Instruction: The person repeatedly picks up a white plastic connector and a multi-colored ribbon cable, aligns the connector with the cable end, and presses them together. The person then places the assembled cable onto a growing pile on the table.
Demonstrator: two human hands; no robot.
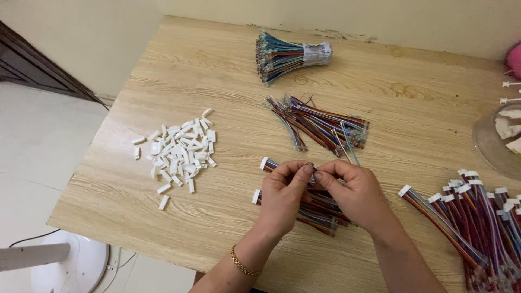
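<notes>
Grainy wooden table, hands pinching thin wires

Single head-worn camera looking steeply down from the near edge, facing across a wooden table toward the far wall, sitting close above the hands, floor showing at left.

Table: pale wood-grain laminate, matt, faintly stained near the far edge; connector housings: white moulded plastic, smooth, slight sheen; loose wires: plastic-insulated, multicoloured, glossy; tied bundle: same insulation, wrapped in white paper or tape, which of the two unclear; finished harnesses: glossy wire with white plastic ends; bracelet: gold-coloured metal, shiny, linked; bowl: clear plastic or glass, glossy; floor: pale tile, smooth, low sheen.
</notes>
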